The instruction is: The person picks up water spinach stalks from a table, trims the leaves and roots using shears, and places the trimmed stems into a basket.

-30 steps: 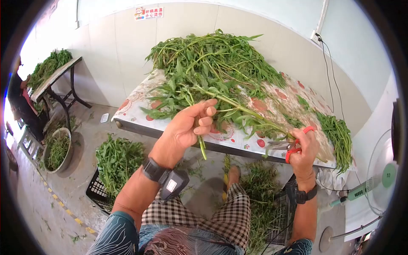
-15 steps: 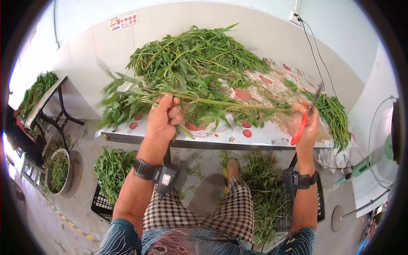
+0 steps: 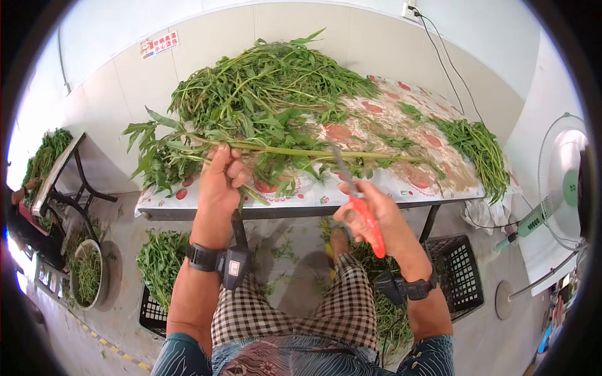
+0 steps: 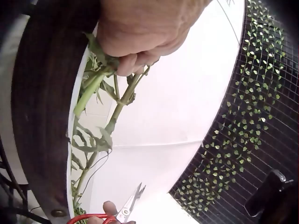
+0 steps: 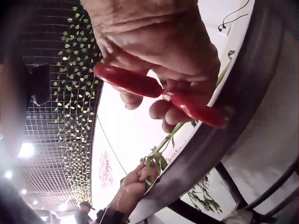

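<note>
My left hand (image 3: 219,178) pinches a long green leafy stem (image 3: 301,151) above the front of the table; its leafy end spreads left and its bare stalk runs right. A second, shorter stalk pokes out below the fingers. With my right hand (image 3: 382,216) I hold red-handled scissors (image 3: 367,229), blades pointing up and away, overlapping the long stem in the head view. In the left wrist view, the scissors' blades (image 4: 133,200) look slightly parted. The right wrist view shows the red handles (image 5: 131,83) across my palm, with the left hand (image 5: 128,189) farther off.
A large heap of greens (image 3: 251,88) covers the back of the patterned tablecloth (image 3: 301,199). A trimmed bunch (image 3: 480,153) hangs over the right end. Below stand black crates (image 3: 461,276), one with greens (image 3: 162,263). A fan (image 3: 561,182) is at right, a tub (image 3: 89,276) at left.
My right hand with the scissors has come left from the stalk's far end to nearer the middle. The left hand has shifted left, swinging the long stem nearly level.
</note>
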Motion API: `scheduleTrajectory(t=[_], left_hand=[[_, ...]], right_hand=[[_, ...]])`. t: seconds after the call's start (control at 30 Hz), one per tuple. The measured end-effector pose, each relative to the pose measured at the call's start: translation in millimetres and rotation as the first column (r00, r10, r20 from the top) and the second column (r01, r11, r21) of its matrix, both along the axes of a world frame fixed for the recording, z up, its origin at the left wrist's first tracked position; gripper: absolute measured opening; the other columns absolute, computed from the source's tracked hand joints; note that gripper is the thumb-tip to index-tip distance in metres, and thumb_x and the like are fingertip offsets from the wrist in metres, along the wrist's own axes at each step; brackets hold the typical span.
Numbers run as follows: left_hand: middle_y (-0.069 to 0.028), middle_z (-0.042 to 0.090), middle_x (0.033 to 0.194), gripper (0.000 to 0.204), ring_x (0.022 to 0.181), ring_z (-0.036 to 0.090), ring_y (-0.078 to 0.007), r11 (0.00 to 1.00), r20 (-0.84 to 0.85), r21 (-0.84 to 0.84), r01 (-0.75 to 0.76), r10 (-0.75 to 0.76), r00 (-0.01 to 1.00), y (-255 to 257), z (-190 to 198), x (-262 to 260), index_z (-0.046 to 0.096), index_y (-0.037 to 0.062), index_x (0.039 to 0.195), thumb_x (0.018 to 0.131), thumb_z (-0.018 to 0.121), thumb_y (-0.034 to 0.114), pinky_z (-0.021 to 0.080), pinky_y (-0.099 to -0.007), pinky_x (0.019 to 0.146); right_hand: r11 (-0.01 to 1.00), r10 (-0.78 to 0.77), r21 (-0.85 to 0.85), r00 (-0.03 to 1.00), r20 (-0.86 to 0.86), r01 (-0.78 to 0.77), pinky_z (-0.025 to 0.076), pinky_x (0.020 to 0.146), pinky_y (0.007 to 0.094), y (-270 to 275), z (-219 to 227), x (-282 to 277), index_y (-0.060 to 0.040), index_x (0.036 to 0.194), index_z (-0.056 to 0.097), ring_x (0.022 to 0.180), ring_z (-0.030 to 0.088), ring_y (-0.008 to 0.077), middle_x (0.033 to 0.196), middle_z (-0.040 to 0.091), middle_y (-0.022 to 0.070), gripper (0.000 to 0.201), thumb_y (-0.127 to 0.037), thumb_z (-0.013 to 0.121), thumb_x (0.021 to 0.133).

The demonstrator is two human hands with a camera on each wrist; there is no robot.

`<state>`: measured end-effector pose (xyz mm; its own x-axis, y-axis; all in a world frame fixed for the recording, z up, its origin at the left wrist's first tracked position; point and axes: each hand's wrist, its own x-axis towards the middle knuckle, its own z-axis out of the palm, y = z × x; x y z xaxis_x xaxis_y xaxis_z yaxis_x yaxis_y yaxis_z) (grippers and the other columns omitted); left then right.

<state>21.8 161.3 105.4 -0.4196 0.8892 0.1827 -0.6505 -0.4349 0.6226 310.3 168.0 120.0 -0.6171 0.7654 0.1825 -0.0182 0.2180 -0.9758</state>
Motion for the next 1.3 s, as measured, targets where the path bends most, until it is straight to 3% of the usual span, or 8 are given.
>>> scheduleTrajectory(t=[0.1, 0.13, 0.37, 0.4, 0.53, 0.63, 0.93, 1.3], left_hand=[[-0.0009, 0.054, 0.078, 0.013, 0.054, 0.034, -0.0067, 0.999, -0.018, 0.031, 0.015, -0.015, 1.000, -2, -1, -2, 0.049, 0.0148, 0.082, 0.089, 0.058, 0.019, 0.025, -0.0206, 0.042], [-0.0008, 0.054, 0.077, 0.012, 0.054, 0.034, -0.0068, 0.999, -0.021, 0.031, 0.013, -0.013, 1.000, -2, 0, -1, 0.049, 0.0148, 0.082, 0.089, 0.059, 0.019, 0.025, -0.0206, 0.042], [-0.0002, 0.054, 0.073, 0.011, 0.052, 0.037, -0.0067, 0.996, -0.009, 0.065, 0.057, -0.056, 0.998, -3, -2, 0, 0.050, 0.0146, 0.084, 0.087, 0.061, 0.017, 0.028, -0.0206, 0.041], [0.0000, 0.053, 0.073, 0.011, 0.052, 0.037, -0.0067, 0.995, -0.006, 0.072, 0.074, -0.074, 0.997, -4, 0, 1, 0.050, 0.0145, 0.084, 0.087, 0.061, 0.017, 0.028, -0.0206, 0.042], [0.0006, 0.054, 0.074, 0.010, 0.053, 0.037, -0.0065, 0.995, -0.001, 0.074, 0.071, -0.071, 0.997, -5, 2, 3, 0.052, 0.0142, 0.082, 0.087, 0.060, 0.016, 0.029, -0.0207, 0.042], [0.0006, 0.054, 0.075, 0.010, 0.053, 0.038, -0.0067, 0.998, -0.023, 0.046, 0.046, -0.045, 0.999, -5, 3, 4, 0.052, 0.0140, 0.082, 0.088, 0.060, 0.017, 0.029, -0.0211, 0.042], [-0.0005, 0.054, 0.076, 0.010, 0.055, 0.042, -0.0078, 0.993, -0.023, 0.104, 0.059, -0.056, 0.998, -7, 1, 3, 0.050, 0.0127, 0.084, 0.089, 0.057, 0.016, 0.031, -0.0219, 0.043], [-0.0006, 0.055, 0.075, 0.016, 0.056, 0.042, -0.0088, 0.979, 0.027, 0.156, 0.129, -0.135, 0.991, -7, -3, 2, 0.046, 0.0198, 0.080, 0.089, 0.058, 0.014, 0.031, -0.0217, 0.043]], right_hand=[[0.990, 0.113, -0.095, 0.990, 0.081, -0.105, 0.044, 0.053, 0.0223, -3, 1, -5, -0.0011, 0.128, 0.036, 0.062, 0.051, 0.0083, 0.087, 0.060, 0.0056, 0.061, -0.027, 0.067, 0.082], [0.980, 0.161, -0.125, 0.985, 0.064, -0.152, 0.046, 0.057, 0.0236, -1, -3, -4, -0.0018, 0.132, 0.030, 0.071, 0.053, 0.0093, 0.095, 0.060, 0.0065, 0.067, -0.027, 0.067, 0.083], [0.955, 0.254, -0.162, 0.967, 0.009, -0.249, 0.045, 0.068, 0.0206, -6, -6, -9, -0.0007, 0.139, 0.018, 0.079, 0.055, 0.0110, 0.103, 0.059, 0.0126, 0.074, -0.028, 0.062, 0.086], [0.892, 0.225, -0.387, 0.972, -0.065, -0.232, 0.046, 0.065, 0.0202, -8, 3, -14, 0.0007, 0.136, 0.025, 0.077, 0.057, 0.0113, 0.100, 0.059, 0.0121, 0.074, -0.040, 0.060, 0.086], [0.957, 0.201, -0.238, 0.970, 0.139, -0.164, 0.048, 0.058, 0.0221, -7, 8, -13, 0.0018, 0.127, 0.043, 0.073, 0.059, 0.0123, 0.096, 0.059, 0.0107, 0.069, -0.050, 0.057, 0.084], [0.971, 0.184, -0.188, 0.962, 0.204, -0.146, 0.050, 0.055, 0.0222, -9, 12, -15, 0.0017, 0.129, 0.039, 0.071, 0.061, 0.0165, 0.095, 0.061, 0.0143, 0.070, -0.049, 0.056, 0.085], [0.960, 0.235, -0.219, 0.930, 0.282, -0.176, 0.049, 0.054, 0.0233, 2, 13, -28, 0.0032, 0.126, 0.041, 0.069, 0.062, 0.0166, 0.090, 0.062, 0.0144, 0.082, -0.065, 0.050, 0.080], [0.980, 0.198, -0.093, 0.907, 0.372, -0.176, 0.049, 0.058, 0.0246, 11, 20, -32, 0.0087, 0.120, 0.046, 0.067, 0.059, 0.0128, 0.084, 0.063, 0.0101, 0.072, -0.056, 0.041, 0.089]])
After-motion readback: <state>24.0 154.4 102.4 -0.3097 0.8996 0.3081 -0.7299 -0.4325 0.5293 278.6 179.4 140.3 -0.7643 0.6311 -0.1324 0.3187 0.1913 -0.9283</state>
